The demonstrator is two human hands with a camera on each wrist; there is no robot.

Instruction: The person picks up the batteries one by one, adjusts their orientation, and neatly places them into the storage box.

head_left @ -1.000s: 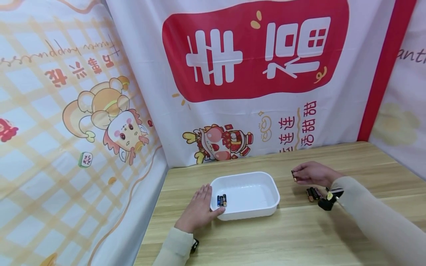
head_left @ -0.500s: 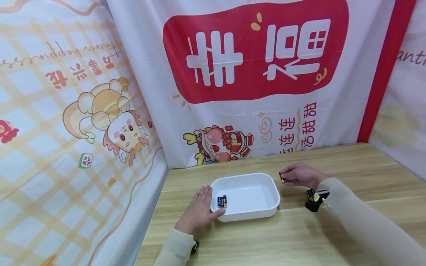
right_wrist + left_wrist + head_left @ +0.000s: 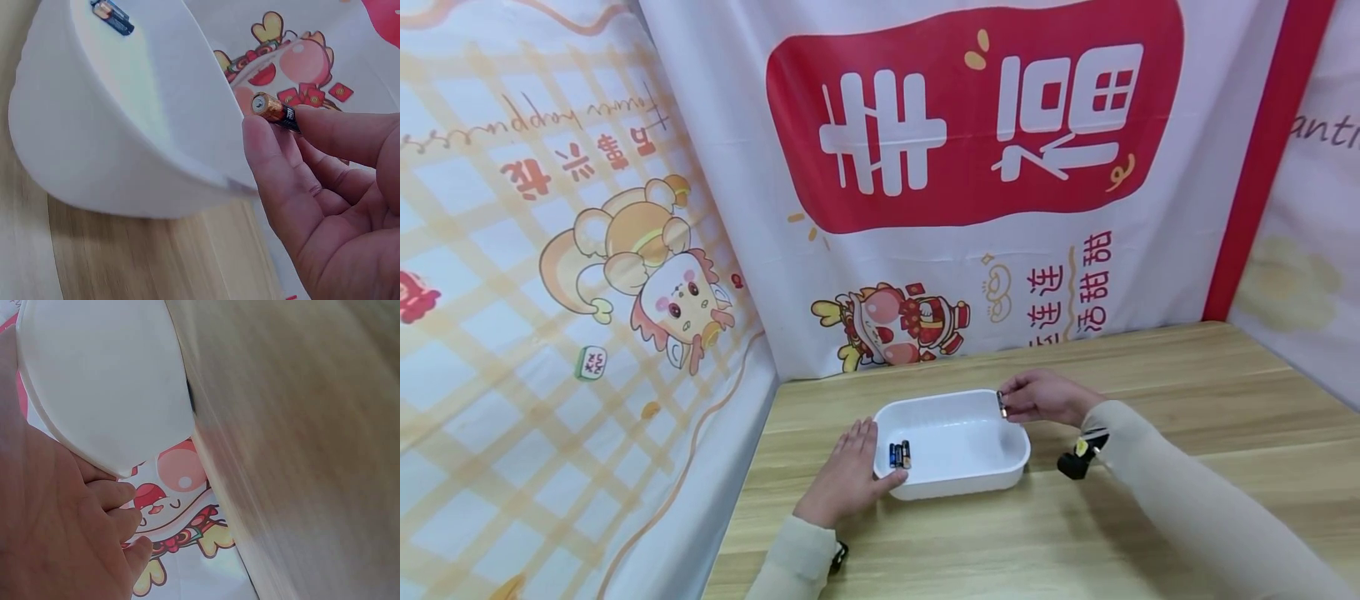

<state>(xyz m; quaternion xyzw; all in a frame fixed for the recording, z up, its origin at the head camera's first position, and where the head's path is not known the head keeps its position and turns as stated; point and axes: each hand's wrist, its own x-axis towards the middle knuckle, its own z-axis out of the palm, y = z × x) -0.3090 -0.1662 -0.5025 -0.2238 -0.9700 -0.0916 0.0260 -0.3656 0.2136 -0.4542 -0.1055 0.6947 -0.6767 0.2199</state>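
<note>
In the head view, the held battery was at the far right corner of the white tray, pinched between the thumb and fingers of the right hand, which reached in from the tray's right. The battery's long axis ran nearly up and down the view, across the tray's length, with the copper end lower, on the side of the tray's near edge. Three batteries lay side by side inside the tray at its left end, their long axes across its length. The left hand rested at that left end with its fingers straight and its thumb at the near corner. Wooden tabletop showed around the tray.

In the left wrist view, the fingers lay against the tray's rim, beside its smooth outer wall.

In the right wrist view, thumb and finger gripped the battery beside the tray's rim. Its copper end faced the camera and its black body slanted back from it.
</note>
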